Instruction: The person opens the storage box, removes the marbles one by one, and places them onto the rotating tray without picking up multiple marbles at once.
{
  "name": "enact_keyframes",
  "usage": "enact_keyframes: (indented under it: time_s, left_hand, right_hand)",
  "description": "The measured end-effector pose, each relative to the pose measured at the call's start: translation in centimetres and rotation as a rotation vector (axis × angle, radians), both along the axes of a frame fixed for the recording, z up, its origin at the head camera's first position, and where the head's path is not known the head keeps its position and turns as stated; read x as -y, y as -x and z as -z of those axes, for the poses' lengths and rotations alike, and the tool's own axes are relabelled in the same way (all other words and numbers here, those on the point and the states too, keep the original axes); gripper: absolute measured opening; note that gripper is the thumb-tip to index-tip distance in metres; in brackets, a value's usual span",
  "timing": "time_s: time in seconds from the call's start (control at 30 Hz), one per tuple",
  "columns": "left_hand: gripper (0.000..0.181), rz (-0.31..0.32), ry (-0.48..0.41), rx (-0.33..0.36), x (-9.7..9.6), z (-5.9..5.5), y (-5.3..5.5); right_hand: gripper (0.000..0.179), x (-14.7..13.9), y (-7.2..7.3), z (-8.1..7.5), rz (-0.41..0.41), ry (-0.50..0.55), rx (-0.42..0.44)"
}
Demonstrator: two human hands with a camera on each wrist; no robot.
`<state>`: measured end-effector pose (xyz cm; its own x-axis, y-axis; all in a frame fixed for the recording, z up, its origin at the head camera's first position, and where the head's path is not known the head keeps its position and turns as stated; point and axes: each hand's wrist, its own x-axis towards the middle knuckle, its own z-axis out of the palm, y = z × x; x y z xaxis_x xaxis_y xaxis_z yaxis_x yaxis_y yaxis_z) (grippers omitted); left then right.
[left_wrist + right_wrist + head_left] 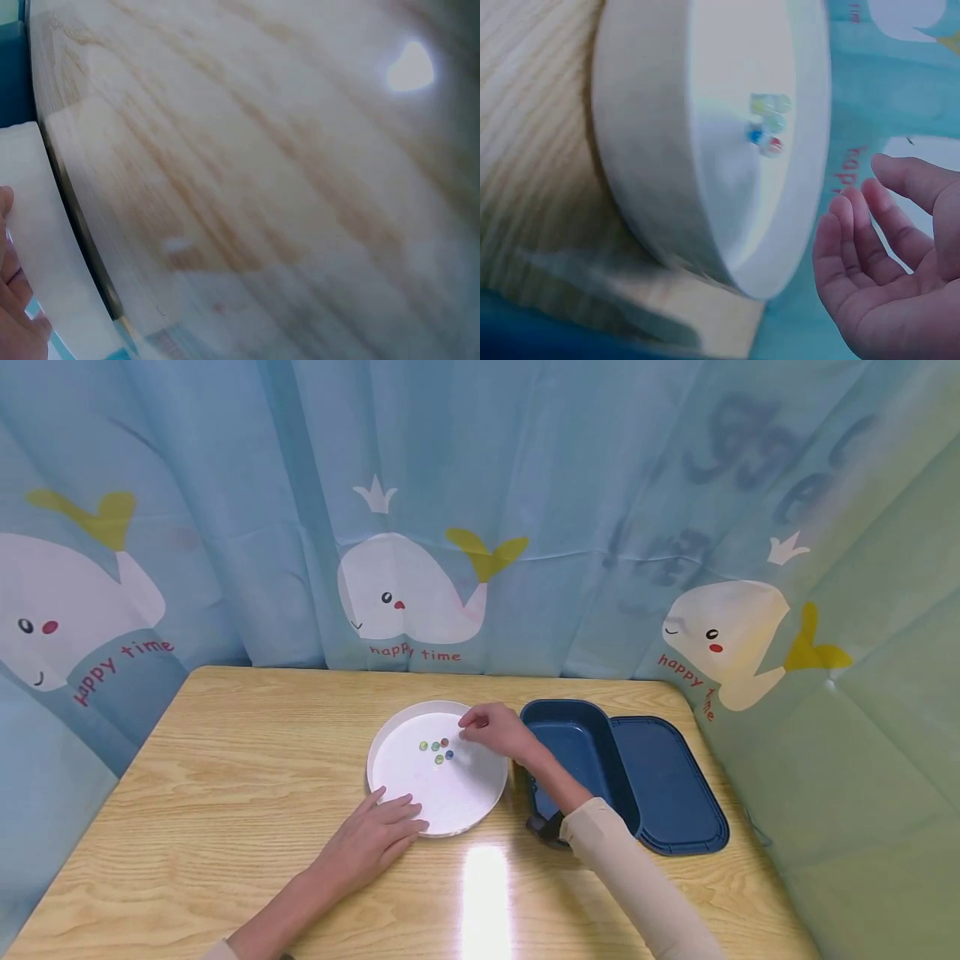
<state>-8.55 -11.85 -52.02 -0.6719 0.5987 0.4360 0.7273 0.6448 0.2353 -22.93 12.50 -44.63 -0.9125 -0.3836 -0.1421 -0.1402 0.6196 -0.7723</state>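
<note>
Several small glass marbles (pixel 436 747), tinted green, yellow, red and blue, lie grouped on the floor of a round white tray (pixel 457 806). My left hand (pixel 372 835) rests at the tray's near-left rim with its fingers spread. Only part of that hand shows at the edge of the left wrist view, against the white tray wall (pixel 56 247). Over the tray's right rim is my right hand (pixel 497 732). Its fingers bend loosely, thumb apart from them, and nothing shows between them in the right wrist view, where the marbles (pixel 769 126) lie beyond the fingertips.
A deep dark-blue container (pixel 577 752) stands right of the tray, under my right forearm. Its flat blue lid (pixel 671 785) lies beside it. A small black object (pixel 546 827) overlaps the container's near end. A whale-print curtain (pixel 570 527) hangs around the wooden table (pixel 247 760).
</note>
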Motion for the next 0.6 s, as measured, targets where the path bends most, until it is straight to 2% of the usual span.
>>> enact_keyframes:
  time_s: [0.27, 0.6]
  left_hand:
    - [0.021, -0.004, -0.002, -0.001, -0.1, -0.1, -0.1]
    - [0.022, 0.0, 0.001, -0.004, -0.1, -0.2, -0.1]
  right_hand:
    - [0.021, -2.5, -0.4, -1.9, 0.027, 0.095, -0.037]
    - [0.02, -6.2, -0.8, -2.8, 0.059, 0.134, -0.026]
